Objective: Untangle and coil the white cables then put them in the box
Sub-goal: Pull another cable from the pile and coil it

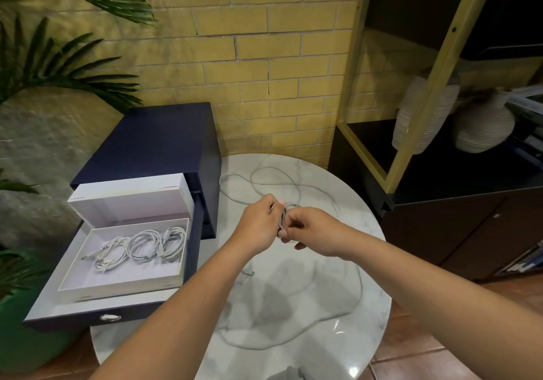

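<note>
Centre frame: my left hand (261, 221) and right hand (308, 231), fingers curled, pinch a small started coil of the thin white cable (282, 216) between them. Its slack loops over the round white marble table (338, 191), above and below my hands. The shallow white cardboard box (123, 285) lies at lower left, nearer my left hand.

Left hand (258, 221) and right hand (308, 229) pinch white cable (293, 187) above marble surface (338, 306); coiled cables (141, 248) in white box (123, 287).
</note>
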The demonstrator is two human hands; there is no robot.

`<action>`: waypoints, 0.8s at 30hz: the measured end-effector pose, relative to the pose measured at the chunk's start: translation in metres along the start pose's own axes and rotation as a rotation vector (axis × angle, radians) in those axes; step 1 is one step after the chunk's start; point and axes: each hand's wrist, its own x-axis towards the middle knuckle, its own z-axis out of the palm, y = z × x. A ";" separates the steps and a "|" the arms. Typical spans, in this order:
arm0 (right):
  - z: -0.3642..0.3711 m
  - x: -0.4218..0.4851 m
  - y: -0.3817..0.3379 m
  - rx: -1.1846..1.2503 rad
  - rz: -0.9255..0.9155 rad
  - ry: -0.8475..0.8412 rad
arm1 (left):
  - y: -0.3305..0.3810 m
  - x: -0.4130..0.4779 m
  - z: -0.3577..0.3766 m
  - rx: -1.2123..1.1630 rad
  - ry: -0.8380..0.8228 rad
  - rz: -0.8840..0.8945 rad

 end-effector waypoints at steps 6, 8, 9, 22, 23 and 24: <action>-0.027 0.004 -0.009 -0.640 -0.186 0.050 | -0.006 0.000 -0.009 0.087 -0.190 -0.021; -0.033 0.005 -0.007 -0.802 -0.304 0.159 | -0.004 -0.002 -0.014 -0.059 -0.302 -0.078; -0.033 0.006 -0.006 -0.839 -0.361 0.210 | -0.002 -0.003 -0.017 -0.123 -0.348 -0.091; 0.003 0.006 -0.002 0.073 -0.131 0.269 | 0.005 -0.011 -0.007 -0.545 -0.100 -0.052; 0.004 0.007 -0.001 0.073 -0.122 0.242 | 0.005 -0.011 -0.006 -0.547 -0.087 -0.054; 0.005 0.007 -0.001 0.116 -0.110 0.222 | 0.005 -0.010 -0.006 -0.549 -0.080 -0.055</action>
